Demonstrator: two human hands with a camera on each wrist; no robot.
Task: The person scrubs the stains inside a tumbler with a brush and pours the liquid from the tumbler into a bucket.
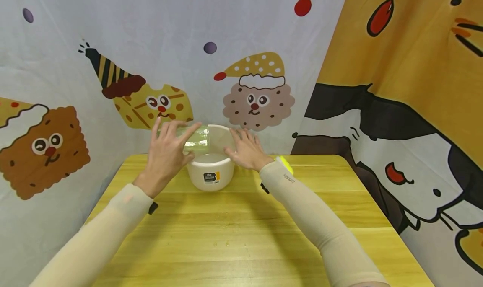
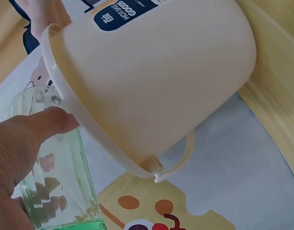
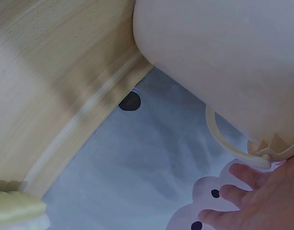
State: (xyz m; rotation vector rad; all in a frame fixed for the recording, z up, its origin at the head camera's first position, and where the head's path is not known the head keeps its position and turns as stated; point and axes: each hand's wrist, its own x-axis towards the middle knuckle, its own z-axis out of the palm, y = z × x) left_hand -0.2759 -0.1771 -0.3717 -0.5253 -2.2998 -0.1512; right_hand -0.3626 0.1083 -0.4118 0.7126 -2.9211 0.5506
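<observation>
My left hand (image 1: 166,153) grips a clear green ribbed drinking glass (image 1: 200,139), tipped on its side with its mouth over a white bucket (image 1: 211,176). In the left wrist view, the thumb lies along the glass (image 2: 65,167) beside the bucket's rim. Whether anything is flowing out of the glass cannot be made out. Cloudy liquid appears inside the bucket. My right hand (image 1: 247,149) rests at the bucket's right rim with fingers outstretched. In the right wrist view, those fingers (image 3: 238,196) reach past the rim near the handle (image 3: 228,143).
A yellow and white item (image 1: 285,164), perhaps a brush or sponge, lies partly behind the right forearm. Small water drops (image 1: 227,244) dot the wooden table (image 1: 211,262). A cartoon-printed curtain (image 1: 181,19) hangs directly behind the bucket.
</observation>
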